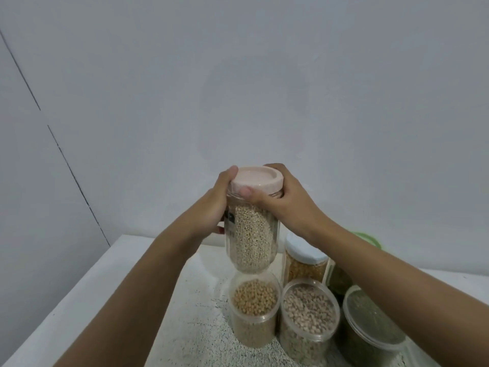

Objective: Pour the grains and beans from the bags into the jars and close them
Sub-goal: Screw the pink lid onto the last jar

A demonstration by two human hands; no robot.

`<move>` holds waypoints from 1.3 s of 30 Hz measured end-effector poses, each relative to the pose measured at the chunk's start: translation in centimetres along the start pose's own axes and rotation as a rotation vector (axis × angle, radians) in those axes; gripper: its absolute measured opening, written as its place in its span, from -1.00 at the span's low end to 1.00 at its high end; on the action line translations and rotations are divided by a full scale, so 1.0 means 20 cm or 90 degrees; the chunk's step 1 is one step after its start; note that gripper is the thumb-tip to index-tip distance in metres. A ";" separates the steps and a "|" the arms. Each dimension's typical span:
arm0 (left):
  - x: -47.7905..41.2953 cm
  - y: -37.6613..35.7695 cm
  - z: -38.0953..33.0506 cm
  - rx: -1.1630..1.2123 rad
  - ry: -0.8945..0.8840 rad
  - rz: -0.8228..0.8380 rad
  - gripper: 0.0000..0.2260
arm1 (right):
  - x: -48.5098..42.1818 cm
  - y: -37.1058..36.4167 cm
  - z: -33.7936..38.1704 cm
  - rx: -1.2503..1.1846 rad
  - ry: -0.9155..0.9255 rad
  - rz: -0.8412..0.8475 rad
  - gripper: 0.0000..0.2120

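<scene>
I hold a clear jar of pale small grains (251, 234) raised above the table. Its pink lid (255, 180) sits on top. My left hand (211, 207) grips the jar's upper body from the left. My right hand (280, 200) curls round the pink lid, thumb on its front rim. Below stand an open jar of round tan beans (254, 300), an open jar of mottled pale beans (308, 308) and an open jar of dark green grains (370, 321). Behind them is a jar of yellow kernels with a light blue lid (304, 251).
The jars stand on a speckled mat (201, 327) on a white table (87, 287) against a plain wall. A green lid (367, 238) shows behind my right forearm, with another dark-filled jar (337, 278) partly hidden beneath it.
</scene>
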State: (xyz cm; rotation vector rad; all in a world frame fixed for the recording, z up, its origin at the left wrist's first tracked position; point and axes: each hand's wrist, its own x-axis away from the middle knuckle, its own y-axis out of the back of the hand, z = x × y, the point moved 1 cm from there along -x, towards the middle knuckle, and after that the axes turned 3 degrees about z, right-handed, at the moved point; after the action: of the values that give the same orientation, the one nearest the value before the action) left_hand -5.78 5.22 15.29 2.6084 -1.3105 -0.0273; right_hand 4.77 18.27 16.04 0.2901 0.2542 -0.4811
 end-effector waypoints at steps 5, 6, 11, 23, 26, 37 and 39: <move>-0.17 0.01 0.06 -0.039 -0.031 0.020 -0.60 | -0.12 0.08 -0.11 0.205 0.010 0.013 -0.21; -0.23 0.01 0.10 -0.048 -0.030 0.040 -0.63 | -0.15 0.10 -0.14 0.250 0.004 0.023 -0.19; -0.40 -0.01 0.36 -0.034 0.035 0.091 -0.64 | -0.21 0.12 -0.37 0.358 -0.027 0.080 -0.20; -0.74 -0.11 0.93 0.131 0.145 0.115 -0.41 | -0.20 0.12 -0.58 0.594 -0.064 0.213 -0.18; -0.71 -0.10 0.90 0.142 0.133 0.132 -0.42 | -0.21 0.11 -0.55 0.618 -0.064 0.244 -0.15; -0.36 -0.06 0.58 -0.051 -0.028 0.085 -0.64 | -0.04 0.15 -0.40 0.551 -0.066 0.061 -0.41; -0.29 -0.03 0.54 -0.127 -0.096 0.016 -0.72 | 0.05 0.18 -0.35 0.491 -0.018 -0.041 -0.62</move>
State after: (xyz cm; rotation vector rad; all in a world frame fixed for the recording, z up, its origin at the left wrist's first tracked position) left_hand -10.01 8.20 4.07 2.4607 -1.3132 -0.3383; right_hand 6.27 23.25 9.89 1.0277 0.0384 -0.6347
